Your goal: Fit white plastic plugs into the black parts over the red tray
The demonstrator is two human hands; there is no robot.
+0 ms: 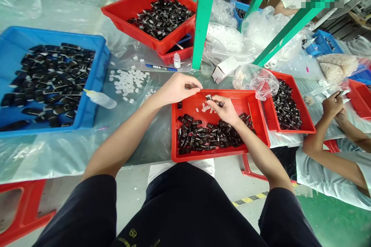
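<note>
Over the far part of a red tray [177,154], my right hand [226,110] grips a small black part [209,97] with a pale face. My left hand [182,89] hovers at the tray's far left edge, its thumb and fingertips pressed together. Whatever those fingertips pinch, if anything, is too small to make out. Many black parts [203,136] lie loose in the near half of the tray. Beyond them, a few small whitish pieces [204,108] lie on the tray floor. Left of the tray, a scatter of white pieces [129,82] lies on the table.
A blue bin [100,52] of black parts stands left, a squeeze bottle [101,99] beside it. Behind are a red bin [116,15], a small bottle [176,60], a pen [160,67], a white box [224,68] and a green post [201,27]. A co-worker's hands [333,104] are at right.
</note>
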